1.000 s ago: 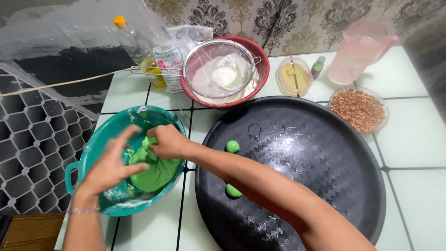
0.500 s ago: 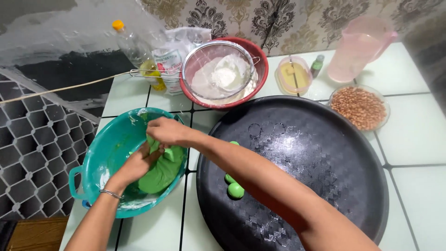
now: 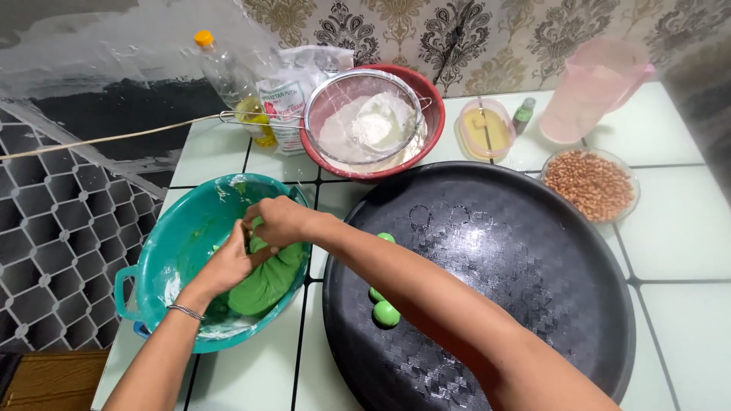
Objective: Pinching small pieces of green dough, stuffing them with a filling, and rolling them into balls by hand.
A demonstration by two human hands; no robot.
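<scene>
Both hands met over the green dough (image 3: pixel 268 280), which lay in the teal basin (image 3: pixel 179 236) near the counter's left edge. The left hand (image 3: pixel 228 262) rested curled on the lump's upper left side, fingers pressed together against it, while the right hand (image 3: pixel 280 221) reached across from the right and closed its fingertips on the top end of the dough, apparently pinching a piece there; the exact grip was partly hidden by the left hand. The dough sat directly beneath and just nearer the person than both hands, its long axis running from the basin's centre toward the near right rim, and the right hand was nearer its upper end. Just right of the basin lay the big black tray (image 3: pixel 533 251), with three small green dough balls (image 3: pixel 386 313) near its left edge, partly hidden by the right forearm. A red bowl (image 3: pixel 434 114) with a flour sieve (image 3: pixel 365 122) stood toward the far edge, and a dish of peanuts (image 3: pixel 590 184) toward the far right.
</scene>
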